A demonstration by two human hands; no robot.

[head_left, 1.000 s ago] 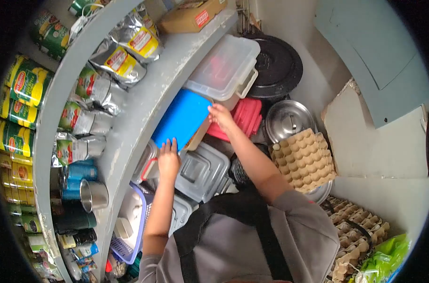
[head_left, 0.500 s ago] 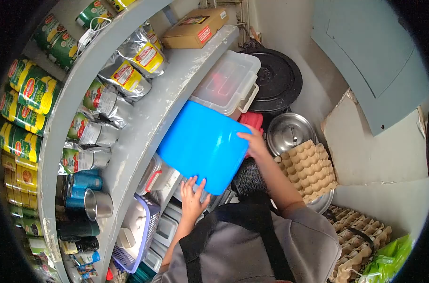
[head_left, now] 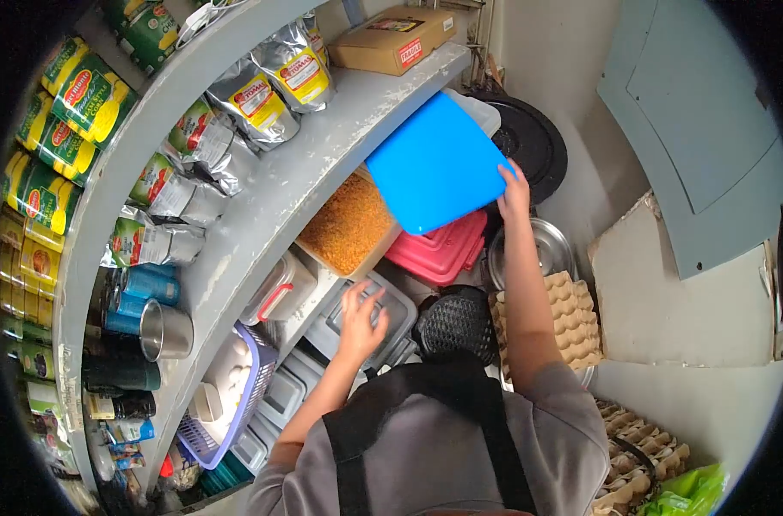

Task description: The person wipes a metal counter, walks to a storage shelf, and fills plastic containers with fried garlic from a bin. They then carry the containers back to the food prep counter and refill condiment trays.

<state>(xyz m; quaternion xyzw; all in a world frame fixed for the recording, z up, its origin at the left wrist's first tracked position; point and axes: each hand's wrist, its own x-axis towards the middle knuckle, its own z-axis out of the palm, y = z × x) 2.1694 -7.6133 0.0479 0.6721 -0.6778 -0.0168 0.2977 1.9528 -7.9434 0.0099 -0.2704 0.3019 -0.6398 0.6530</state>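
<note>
A flat blue lid (head_left: 439, 168) is gripped at its right edge by my right hand (head_left: 514, 191). It lies over a translucent plastic box (head_left: 479, 112) at the back, covering most of that box. Left of the lid, an uncovered container holds orange-brown crumbs (head_left: 348, 225) up near its rim. My left hand (head_left: 362, 320) hovers just below the container's near edge, fingers spread, with nothing in it. Under the lid's near side sits a red plastic container (head_left: 439, 248).
On the grey shelf (head_left: 262, 189) stand foil pouches (head_left: 292, 73), cans (head_left: 86, 90) and a metal cup (head_left: 166, 331). A purple basket (head_left: 241, 391) holds white items. Grey lidded boxes (head_left: 383, 314), a metal lid (head_left: 551, 249) and egg trays (head_left: 559, 322) surround me.
My right hand has carried the blue lid up and to the right, off the container, uncovering the crumbs. My left hand has let go of the lid's edge.
</note>
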